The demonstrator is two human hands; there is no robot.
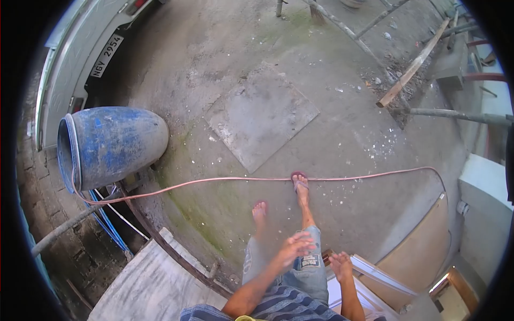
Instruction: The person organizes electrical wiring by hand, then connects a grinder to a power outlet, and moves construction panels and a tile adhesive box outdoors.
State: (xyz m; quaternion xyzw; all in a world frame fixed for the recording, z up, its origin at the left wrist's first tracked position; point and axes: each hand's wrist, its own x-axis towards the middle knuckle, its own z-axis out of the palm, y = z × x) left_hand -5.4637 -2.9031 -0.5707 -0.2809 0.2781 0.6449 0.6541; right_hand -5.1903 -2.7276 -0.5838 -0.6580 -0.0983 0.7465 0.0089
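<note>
"What pose is seen?"

"The left hand (296, 247) is extended over the faded blue denim trousers (315, 291); the right hand (341, 265) is raised near the long white panels (385, 276)."

"How far opened?"

"Both loosely, fingers bent; whether denim is touched cannot be told."

"And the thin pinkish hose (230, 178)?"

"It is stretched across the grey concrete ground (369, 208), from the scuffed blue plastic barrel (120, 142)."

Looks steeply down and forward from head height, on near side of square slab (262, 117); takes in ground (348, 142) all around slab, fisheye-wide.
</note>
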